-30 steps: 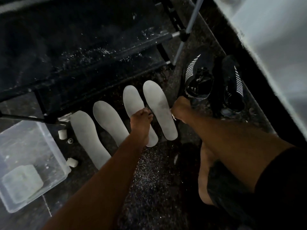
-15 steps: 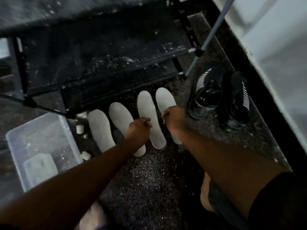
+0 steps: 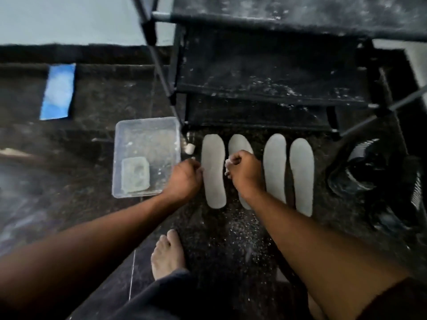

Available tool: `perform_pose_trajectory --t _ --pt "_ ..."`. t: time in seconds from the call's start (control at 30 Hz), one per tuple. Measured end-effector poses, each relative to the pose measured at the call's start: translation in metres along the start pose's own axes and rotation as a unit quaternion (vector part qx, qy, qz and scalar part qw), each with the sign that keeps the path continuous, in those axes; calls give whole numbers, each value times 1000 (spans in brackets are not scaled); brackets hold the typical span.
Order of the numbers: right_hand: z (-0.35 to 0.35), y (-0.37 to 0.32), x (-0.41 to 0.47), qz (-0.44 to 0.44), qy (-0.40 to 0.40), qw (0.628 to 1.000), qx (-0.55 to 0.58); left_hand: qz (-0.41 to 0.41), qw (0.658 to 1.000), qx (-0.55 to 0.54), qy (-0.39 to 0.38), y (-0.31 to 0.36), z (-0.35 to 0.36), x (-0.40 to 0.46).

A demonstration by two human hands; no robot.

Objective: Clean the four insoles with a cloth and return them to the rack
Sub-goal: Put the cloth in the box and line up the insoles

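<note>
Four pale grey insoles lie side by side on the dark floor in front of the black rack (image 3: 272,72). My left hand (image 3: 186,176) has its fingers curled at the left edge of the leftmost insole (image 3: 213,179) and pinches it. My right hand (image 3: 242,173) sits curled over the second insole (image 3: 239,143), gripping its left edge and hiding its middle. The third insole (image 3: 275,167) and the fourth insole (image 3: 301,176) lie untouched to the right. A folded pale cloth (image 3: 135,176) rests inside a clear plastic tub (image 3: 147,125) left of the insoles.
A pair of black shoes (image 3: 360,172) stands at the right. A small white piece (image 3: 189,148) lies by the rack's leg, and a thin metal pole (image 3: 159,65) slants down there. A blue sheet (image 3: 57,91) lies far left. My bare foot (image 3: 167,255) is below the hands.
The view has swung left and the insoles now look upright. Both hands have moved left along the row, from the two right-hand insoles to the two left-hand ones.
</note>
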State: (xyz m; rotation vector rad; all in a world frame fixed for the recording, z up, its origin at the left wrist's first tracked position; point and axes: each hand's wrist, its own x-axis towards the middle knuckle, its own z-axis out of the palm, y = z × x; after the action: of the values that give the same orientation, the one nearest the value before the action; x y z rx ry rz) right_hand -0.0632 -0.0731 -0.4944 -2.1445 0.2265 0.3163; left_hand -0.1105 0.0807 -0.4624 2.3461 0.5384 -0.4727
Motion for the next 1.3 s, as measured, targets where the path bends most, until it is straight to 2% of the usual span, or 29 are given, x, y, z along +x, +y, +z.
perform_pose_trajectory --t 0.17,0.27,0.37,0.6,0.73,0.87,0.97,1.07,1.2,1.3 --pt "71 -42 -6 -46 -46 997 -29 -61 993 -86 57 -51 -34 1" --pt "112 -65 -21 -86 -75 992 -46 -79 987 -95 100 -92 -48 -6" --pt "147 -74 -34 -119 -110 985 -62 -97 983 -56 144 -126 -54 -12" --pt "204 -88 -39 -170 -158 967 -106 -160 974 -78 139 -178 -60 -16" --pt "218 -87 -38 -202 -181 950 -156 -167 972 -77 146 -193 -62 -14" --pt "233 -80 -36 -286 -186 905 -254 -169 973 -60 144 -201 -62 -14" --pt "244 -76 -37 -316 -190 880 -298 -178 973 -56 139 -209 -62 -11" --pt "247 -76 -37 -305 -204 880 -300 -190 971 -60 135 -215 -63 -11" --pt "232 -71 -40 -294 -220 896 -248 -182 975 -44 122 -216 -64 -14" --pt "199 -63 -42 -293 -207 905 -227 -151 982 -23 114 -201 -66 -23"
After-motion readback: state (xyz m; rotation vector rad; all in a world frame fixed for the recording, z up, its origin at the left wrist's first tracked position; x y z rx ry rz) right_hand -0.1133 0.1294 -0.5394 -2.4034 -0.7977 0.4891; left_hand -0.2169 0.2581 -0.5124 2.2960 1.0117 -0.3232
